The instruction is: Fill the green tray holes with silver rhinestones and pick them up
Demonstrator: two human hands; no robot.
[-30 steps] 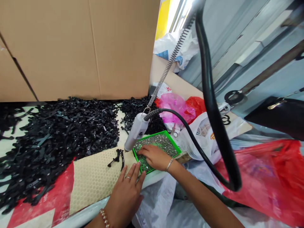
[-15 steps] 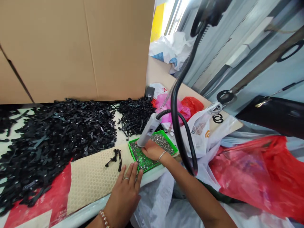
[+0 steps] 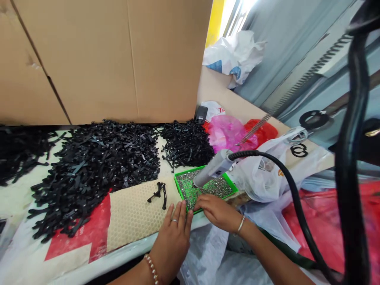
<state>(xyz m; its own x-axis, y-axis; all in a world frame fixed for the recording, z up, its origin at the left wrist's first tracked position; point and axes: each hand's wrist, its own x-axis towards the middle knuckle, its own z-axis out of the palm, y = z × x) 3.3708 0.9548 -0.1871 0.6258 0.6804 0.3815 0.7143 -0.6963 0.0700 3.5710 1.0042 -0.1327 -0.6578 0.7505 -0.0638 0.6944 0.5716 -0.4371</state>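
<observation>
The left hand [image 3: 173, 241] lies flat, fingers extended, black parts [image 3: 164, 198] at its 11 o'clock. The right hand [image 3: 219, 213] bends into the green tray [image 3: 177, 185] at 7 o'clock; I can't discern its grip.

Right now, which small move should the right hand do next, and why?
Perhaps pinch one of the metal bits from the tray, if none is held (I cannot tell): the right hand has fingertips down at them, and black parts lie on the mat.
</observation>
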